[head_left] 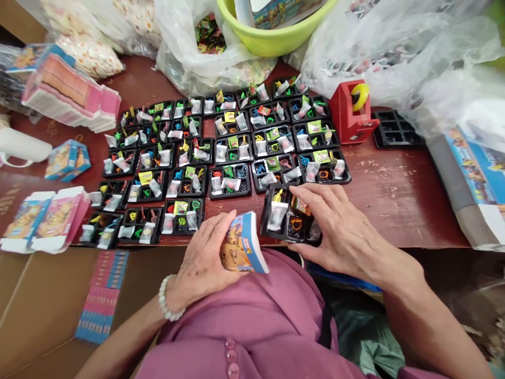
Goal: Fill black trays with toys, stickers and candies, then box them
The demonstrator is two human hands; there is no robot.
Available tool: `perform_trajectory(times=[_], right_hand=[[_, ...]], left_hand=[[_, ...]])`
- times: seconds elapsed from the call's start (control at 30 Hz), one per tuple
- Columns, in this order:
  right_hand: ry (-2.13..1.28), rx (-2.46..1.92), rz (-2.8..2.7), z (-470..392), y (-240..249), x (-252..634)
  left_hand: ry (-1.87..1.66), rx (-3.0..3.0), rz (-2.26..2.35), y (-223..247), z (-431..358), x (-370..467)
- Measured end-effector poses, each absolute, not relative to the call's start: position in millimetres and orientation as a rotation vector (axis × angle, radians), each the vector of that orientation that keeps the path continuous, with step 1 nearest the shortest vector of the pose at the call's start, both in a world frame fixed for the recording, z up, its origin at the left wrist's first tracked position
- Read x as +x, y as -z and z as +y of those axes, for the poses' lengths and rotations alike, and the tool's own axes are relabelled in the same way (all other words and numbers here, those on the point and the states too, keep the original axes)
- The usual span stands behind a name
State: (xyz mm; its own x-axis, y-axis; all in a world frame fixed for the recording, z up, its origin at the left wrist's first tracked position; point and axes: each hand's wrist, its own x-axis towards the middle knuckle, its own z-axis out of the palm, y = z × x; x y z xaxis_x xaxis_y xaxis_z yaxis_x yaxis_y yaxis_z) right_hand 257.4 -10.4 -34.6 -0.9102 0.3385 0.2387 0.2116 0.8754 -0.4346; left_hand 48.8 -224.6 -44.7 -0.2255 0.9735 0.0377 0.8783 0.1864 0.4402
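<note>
My left hand (205, 252), with a beaded bracelet at the wrist, is closed round a small blue and orange printed box (240, 245) near my body. To its right, my right hand (339, 226) grips a black plastic tray (266, 221) by its right side, over the table's front edge. Small toys, wrapped pieces and a white packet sit in the tray's compartments; my fingers hide its right part. Beyond the hands, several similar filled trays (230, 181) stand in rows.
A red tape dispenser (351, 113) stands right of the rows, beside stacked black trays (396, 129). Flat cartons (63, 216) and a white mug (23, 145) lie left. Plastic bags (177, 47) and a yellow-green basin (272, 39) line the back. An open cardboard box (35, 295) holds packed boxes below.
</note>
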Motion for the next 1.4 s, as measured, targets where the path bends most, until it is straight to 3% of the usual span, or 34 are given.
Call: perform_trajectory(times=[0.5,0.83,1.0,1.13,1.23,1.4], right_hand=[[-0.921,-0.116,-2.812,-26.6,33.3,243.6],[-1.182,-0.134,-2.499,-21.8,43.3,234.2],[-1.686,-0.703,-1.926,-34.2,60.0,243.4],[-2.083,-0.819,-1.434,-55.2,77.1,233.3],[-2.118,-0.865,-1.362,-69.9,78.0,220.3],[-1.781,-0.459,-2.069,-77.1,48.1,219.9]], left_hand=[[-0.440,1.833,2.165,45.8,-215.1,42.4],[-0.466,1.858,2.240,49.4,-208.6,44.5],[-0.443,1.862,2.309,45.2,-211.7,42.6],[-0.389,1.864,2.350,46.9,-214.6,43.5],[-0.396,1.847,2.348,48.8,-214.3,47.8],[-0.753,1.712,2.085,46.7,-217.2,52.2]])
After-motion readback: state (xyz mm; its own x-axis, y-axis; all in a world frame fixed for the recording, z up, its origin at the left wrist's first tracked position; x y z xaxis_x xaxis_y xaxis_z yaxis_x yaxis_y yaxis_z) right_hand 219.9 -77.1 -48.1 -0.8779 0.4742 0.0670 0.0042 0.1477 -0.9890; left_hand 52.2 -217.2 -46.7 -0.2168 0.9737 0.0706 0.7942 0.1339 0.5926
